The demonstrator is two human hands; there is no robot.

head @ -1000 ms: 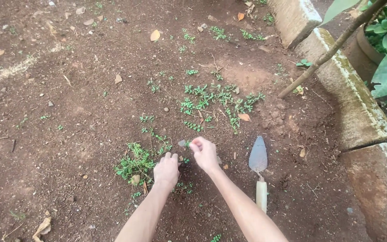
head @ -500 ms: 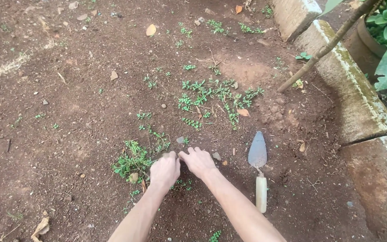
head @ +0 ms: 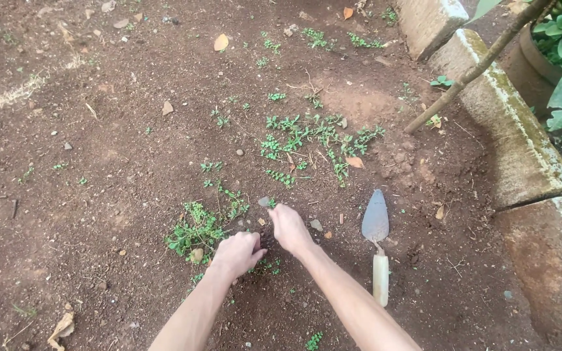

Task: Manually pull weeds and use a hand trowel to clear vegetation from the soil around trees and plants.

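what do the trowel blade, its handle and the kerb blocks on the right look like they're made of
Trowel blade: probably steel, a dull grey, flat pointed sheet with a matte, soil-dusted face. Handle: looks like pale bare wood, cream and unvarnished, though light plastic is possible. Kerb blocks: likely concrete or cut stone, rough and weathered, with greenish moss staining and chipped edges.

Green weeds (head: 196,231) on reddish-brown soil (head: 99,162) — grey trowel (head: 376,224).

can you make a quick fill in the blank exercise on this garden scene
1. The trowel lies on the soil to the ____ of the right hand.
2. The left hand rests beside a clump of small ____ weeds.
3. The trowel's handle is pale and its blade is ____.

Missing words: right; green; grey
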